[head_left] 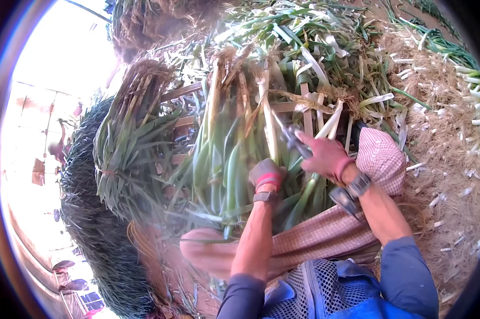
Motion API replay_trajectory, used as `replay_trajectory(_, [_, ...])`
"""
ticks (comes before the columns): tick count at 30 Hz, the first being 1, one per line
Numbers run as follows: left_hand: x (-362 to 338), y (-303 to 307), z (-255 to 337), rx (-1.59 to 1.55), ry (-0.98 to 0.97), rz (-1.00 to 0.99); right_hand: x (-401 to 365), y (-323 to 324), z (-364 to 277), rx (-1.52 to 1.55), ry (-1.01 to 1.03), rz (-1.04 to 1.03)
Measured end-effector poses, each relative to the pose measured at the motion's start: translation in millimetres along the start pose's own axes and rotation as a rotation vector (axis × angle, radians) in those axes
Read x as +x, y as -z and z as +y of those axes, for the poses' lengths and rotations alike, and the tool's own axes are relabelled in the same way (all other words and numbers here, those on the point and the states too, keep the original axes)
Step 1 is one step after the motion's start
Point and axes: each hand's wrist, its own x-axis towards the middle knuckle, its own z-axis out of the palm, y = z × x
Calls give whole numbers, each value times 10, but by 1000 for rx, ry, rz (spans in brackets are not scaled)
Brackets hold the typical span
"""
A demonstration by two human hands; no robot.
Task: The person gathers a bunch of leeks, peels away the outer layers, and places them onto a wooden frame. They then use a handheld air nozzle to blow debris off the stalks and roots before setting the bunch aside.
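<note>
My left hand [267, 173], in a dark and red glove, is closed around the leafy part of a green onion [268, 119], whose white stem points away from me toward its roots. My right hand [326, 155], gloved too, grips a dark air blow gun [296, 143] with a thin metal nozzle angled at that stem; blur softens its outline. More green onions [213, 154] lie side by side on a wooden slatted rack [182, 121] in front of me, roots at the far end. Dusty haze hangs over them.
To the left stand a bundle of unpeeled onions [131, 143] and a long stack of green leaves [91, 212]. Stripped leaves [298, 32] pile up behind the rack. Root trimmings [436, 138] cover the right side, with white-stemmed onions [479, 98] at the edge. My crossed legs [314, 234] are close below.
</note>
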Motion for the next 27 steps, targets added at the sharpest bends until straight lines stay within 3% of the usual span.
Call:
replay_trajectory(5, [-130, -50, 65, -70, 11, -35, -919, -118, 267, -74, 78, -89])
replay_trajectory(9, [-266, -118, 308, -81, -92, -117, -1250, -22, 512, 30, -17, -26])
replay_trajectory(11, [-519, -79, 519, -114, -175, -212, -1252, -78, 646, 122, 166, 97])
replay_trajectory(13, [-581, -455, 591, -129, -318, -165, -1207, -82, 628, 97, 253, 125])
replay_trajectory(14, [-690, -474, 631, -217, -287, -152, -1150, -39, 577, 98, 225, 92])
replay_trajectory(15, [-750, -467, 601, -137, -436, -170, -1083, 1, 522, 100, 197, 56])
replay_trajectory(17, [-719, -349, 510, -171, -441, -181, -938, 69, 393, 117, 39, 135])
replay_trajectory(19, [-592, -229, 275, -239, -396, 86, -806, 58, 365, 123, 6, 114])
replay_trajectory(21, [-414, 61, 7, -187, -272, 310, -797, 19, 242, 244, 151, -103])
replay_trajectory(22, [-291, 164, -161, -146, -241, 501, -656, -395, 459, 298, 488, 111])
replay_trajectory(23, [-290, 366, -289, -117, -190, 599, -663, -361, 377, 298, 488, 108])
replay_trajectory(25, [-70, 449, -618, -71, -180, 657, -695, -269, 99, 180, 298, -20])
replay_trajectory(27, [68, 488, -777, -158, -93, 472, -541, -414, 55, 285, 217, -60])
